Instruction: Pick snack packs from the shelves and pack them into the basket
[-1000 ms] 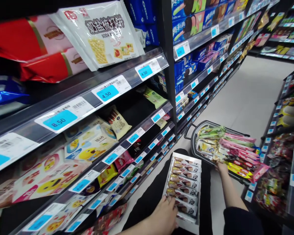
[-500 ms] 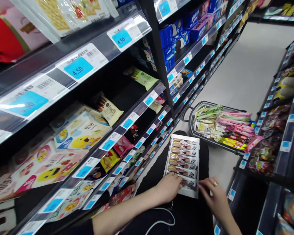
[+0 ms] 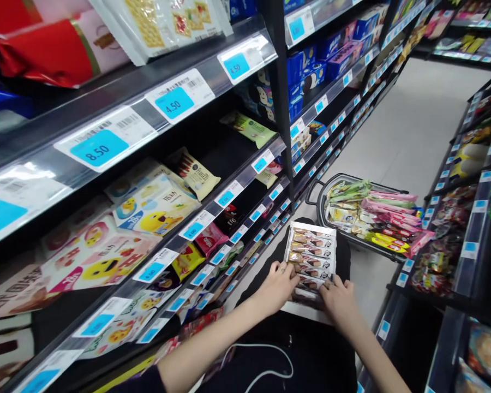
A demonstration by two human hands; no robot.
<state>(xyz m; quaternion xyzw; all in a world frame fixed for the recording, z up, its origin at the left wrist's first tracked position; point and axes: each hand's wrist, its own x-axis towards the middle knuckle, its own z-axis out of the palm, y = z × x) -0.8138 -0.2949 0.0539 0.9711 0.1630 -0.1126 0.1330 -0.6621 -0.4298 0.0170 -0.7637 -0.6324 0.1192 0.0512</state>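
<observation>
On my dark-clothed lap rests a shallow white box point(image 3: 289, 243) holding a column of several wrapped snack bars point(image 3: 313, 250), with gold ends on the left and brown-and-white ends on the right. My left hand point(image 3: 276, 286) reaches over the box's left side, fingers curled and closed on the left end of a lower bar. Across from it, my right hand point(image 3: 339, 299) has bent fingers closed at the right end of the lower bars. The fingers partly cover the bars they touch, and the box's lower right corner is hidden behind my right hand.
A black-rimmed basket point(image 3: 319, 204) of colourful snack packs point(image 3: 387, 210) stands on the floor ahead. Shelves with price tags point(image 3: 174, 102) and biscuit packs point(image 3: 194, 173) run along my left. More shelves point(image 3: 470, 245) line the right. A white cable point(image 3: 270, 346) lies across my lap.
My right hand has moved left from beside the box onto its right side, fingers now on the bars. My left hand has shifted slightly up. The camera view has turned a little left.
</observation>
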